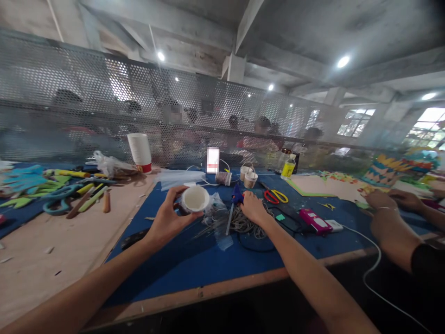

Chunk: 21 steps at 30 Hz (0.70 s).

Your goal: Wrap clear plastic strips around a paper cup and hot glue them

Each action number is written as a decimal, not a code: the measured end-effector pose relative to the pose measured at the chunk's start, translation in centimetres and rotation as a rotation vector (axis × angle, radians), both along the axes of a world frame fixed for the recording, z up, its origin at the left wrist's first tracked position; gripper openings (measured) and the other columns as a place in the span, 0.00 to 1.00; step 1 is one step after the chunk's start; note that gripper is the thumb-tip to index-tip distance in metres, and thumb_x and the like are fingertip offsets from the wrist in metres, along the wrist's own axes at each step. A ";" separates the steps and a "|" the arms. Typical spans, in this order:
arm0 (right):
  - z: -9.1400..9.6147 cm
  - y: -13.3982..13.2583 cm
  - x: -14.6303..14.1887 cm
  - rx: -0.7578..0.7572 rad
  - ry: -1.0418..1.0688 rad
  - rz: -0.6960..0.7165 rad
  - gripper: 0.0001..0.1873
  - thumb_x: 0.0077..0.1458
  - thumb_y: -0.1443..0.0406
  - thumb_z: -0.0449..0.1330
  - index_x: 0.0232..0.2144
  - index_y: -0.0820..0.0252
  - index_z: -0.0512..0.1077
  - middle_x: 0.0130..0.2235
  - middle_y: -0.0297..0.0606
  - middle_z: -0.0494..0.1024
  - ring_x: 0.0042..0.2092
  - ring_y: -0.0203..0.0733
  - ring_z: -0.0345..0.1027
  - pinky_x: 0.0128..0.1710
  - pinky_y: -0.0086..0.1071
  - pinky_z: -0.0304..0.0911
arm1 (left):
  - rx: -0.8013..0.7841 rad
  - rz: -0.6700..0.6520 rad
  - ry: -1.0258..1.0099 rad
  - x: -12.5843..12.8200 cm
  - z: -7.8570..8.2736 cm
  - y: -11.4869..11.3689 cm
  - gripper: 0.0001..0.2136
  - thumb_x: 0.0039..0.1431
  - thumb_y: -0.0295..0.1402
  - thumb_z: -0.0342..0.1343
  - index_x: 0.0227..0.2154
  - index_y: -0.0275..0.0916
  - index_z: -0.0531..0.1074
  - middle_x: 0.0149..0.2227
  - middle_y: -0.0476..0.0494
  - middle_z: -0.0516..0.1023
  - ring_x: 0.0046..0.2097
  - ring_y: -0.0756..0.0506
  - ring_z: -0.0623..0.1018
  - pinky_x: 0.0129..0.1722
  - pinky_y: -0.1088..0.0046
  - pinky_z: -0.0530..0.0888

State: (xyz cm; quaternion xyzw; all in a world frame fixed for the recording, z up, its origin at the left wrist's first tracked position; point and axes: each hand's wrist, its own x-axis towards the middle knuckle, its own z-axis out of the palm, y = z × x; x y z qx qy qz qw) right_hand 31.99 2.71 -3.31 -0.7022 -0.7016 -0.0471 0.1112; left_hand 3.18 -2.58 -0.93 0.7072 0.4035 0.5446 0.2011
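Observation:
My left hand (170,214) is closed around a white paper cup (195,199), tilted so that its open mouth faces me. Fingers of my right hand (255,208) are wrapped round a blue glue gun (238,194); a pale glue stick (230,219) juts from it toward me. Under and beside that hand lies a tangled heap of grey-brown cord (248,223). Clear crumpled plastic (217,208) sits between the two hands. Two small cups with looped handles (249,178) stand behind the glue gun, near a spool of twine (223,178).
At the back left stands a stack of paper cups (139,150). Large teal scissors (60,200) and several tools lie left. Red-and-yellow scissors (274,196), a magenta box (315,221) with a white cable, and a yellow-labelled bottle (288,168) are right. A co-worker's hands (380,204) are far right.

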 end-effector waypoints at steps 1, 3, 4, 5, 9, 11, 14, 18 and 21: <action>-0.2 0.1 0.0 -0.002 0.002 -0.005 0.19 0.62 0.63 0.56 0.53 0.67 0.63 0.54 0.57 0.71 0.56 0.57 0.68 0.52 0.45 0.62 | 0.013 0.010 0.013 0.0 0.0 -0.1 0.31 0.47 0.42 0.70 0.53 0.45 0.64 0.51 0.42 0.73 0.50 0.40 0.77 0.45 0.63 0.78; -0.3 0.3 -0.1 -0.008 0.006 -0.009 0.19 0.62 0.62 0.56 0.53 0.67 0.64 0.54 0.56 0.71 0.56 0.57 0.67 0.53 0.45 0.62 | 0.033 0.026 0.026 0.0 0.1 -0.1 0.31 0.47 0.42 0.70 0.53 0.45 0.64 0.52 0.42 0.72 0.51 0.40 0.76 0.47 0.62 0.77; -0.4 0.3 -0.1 -0.011 0.008 -0.009 0.20 0.61 0.62 0.56 0.52 0.67 0.64 0.54 0.56 0.71 0.56 0.57 0.67 0.53 0.46 0.62 | 0.039 0.028 0.028 0.0 0.1 -0.2 0.31 0.47 0.42 0.70 0.53 0.45 0.64 0.52 0.42 0.72 0.51 0.41 0.76 0.47 0.63 0.77; -0.4 0.3 -0.1 -0.014 0.009 -0.010 0.20 0.61 0.62 0.55 0.52 0.67 0.64 0.54 0.56 0.71 0.56 0.57 0.67 0.53 0.46 0.62 | 0.040 0.025 0.027 0.0 0.1 -0.2 0.31 0.48 0.42 0.70 0.53 0.45 0.64 0.52 0.42 0.72 0.50 0.41 0.76 0.47 0.63 0.76; -0.4 0.2 0.0 -0.011 -0.003 -0.017 0.21 0.62 0.62 0.54 0.54 0.67 0.64 0.55 0.57 0.70 0.58 0.59 0.64 0.54 0.49 0.61 | 0.025 0.004 0.027 0.1 0.2 -0.4 0.30 0.49 0.42 0.69 0.53 0.45 0.63 0.52 0.42 0.72 0.50 0.42 0.76 0.45 0.66 0.77; -0.4 0.1 0.0 -0.012 -0.012 -0.018 0.21 0.62 0.61 0.53 0.55 0.66 0.64 0.56 0.57 0.70 0.58 0.59 0.63 0.54 0.49 0.60 | 0.023 0.001 0.030 0.1 0.2 -0.5 0.30 0.48 0.42 0.69 0.53 0.45 0.63 0.52 0.42 0.72 0.50 0.42 0.76 0.44 0.66 0.76; -0.4 0.1 -0.1 -0.022 -0.022 -0.018 0.21 0.63 0.60 0.53 0.55 0.66 0.65 0.56 0.57 0.69 0.58 0.59 0.63 0.54 0.50 0.60 | 0.030 0.000 0.022 0.2 0.1 -0.5 0.31 0.48 0.42 0.69 0.53 0.45 0.63 0.52 0.42 0.72 0.50 0.42 0.76 0.44 0.67 0.76; -0.3 0.1 0.0 -0.042 -0.027 -0.007 0.20 0.63 0.60 0.53 0.54 0.66 0.68 0.55 0.56 0.70 0.57 0.58 0.63 0.54 0.49 0.60 | 0.025 -0.003 0.014 0.2 -0.1 -0.4 0.31 0.48 0.42 0.69 0.53 0.44 0.63 0.53 0.41 0.72 0.51 0.41 0.76 0.43 0.68 0.76; 0.1 -0.3 0.2 -0.048 -0.036 0.002 0.21 0.62 0.61 0.54 0.54 0.66 0.68 0.55 0.57 0.70 0.57 0.60 0.63 0.54 0.52 0.59 | 0.018 0.006 0.009 0.2 -0.2 -0.3 0.31 0.48 0.42 0.69 0.53 0.44 0.63 0.54 0.41 0.72 0.52 0.41 0.76 0.45 0.67 0.76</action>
